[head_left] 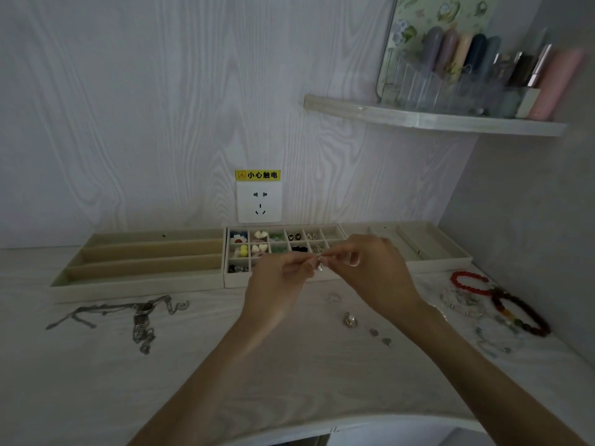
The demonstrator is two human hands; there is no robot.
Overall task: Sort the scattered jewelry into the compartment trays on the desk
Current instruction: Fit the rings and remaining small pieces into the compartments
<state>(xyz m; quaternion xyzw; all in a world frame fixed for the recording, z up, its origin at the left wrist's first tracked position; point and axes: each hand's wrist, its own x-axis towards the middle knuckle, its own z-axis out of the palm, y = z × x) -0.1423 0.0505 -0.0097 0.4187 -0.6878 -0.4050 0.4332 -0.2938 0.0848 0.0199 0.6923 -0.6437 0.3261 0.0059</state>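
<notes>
Pale wood grain covers the desk [289, 375], and three cream trays stand along its back edge. The middle tray [283, 252], the one with many small compartments, is my landmark. Left of it is the long-slot tray [141, 262]; right of it is the wide-slot tray [418, 243]. In front and left lie silver chains [141, 317]; in front and right lie red and dark bead bracelets [502, 300]. Directly before the middle tray, left hand [277, 284] and right hand [370, 265] meet, both pinching one small silver piece [319, 263] between curled fingertips. It is too small and blurred to name.
</notes>
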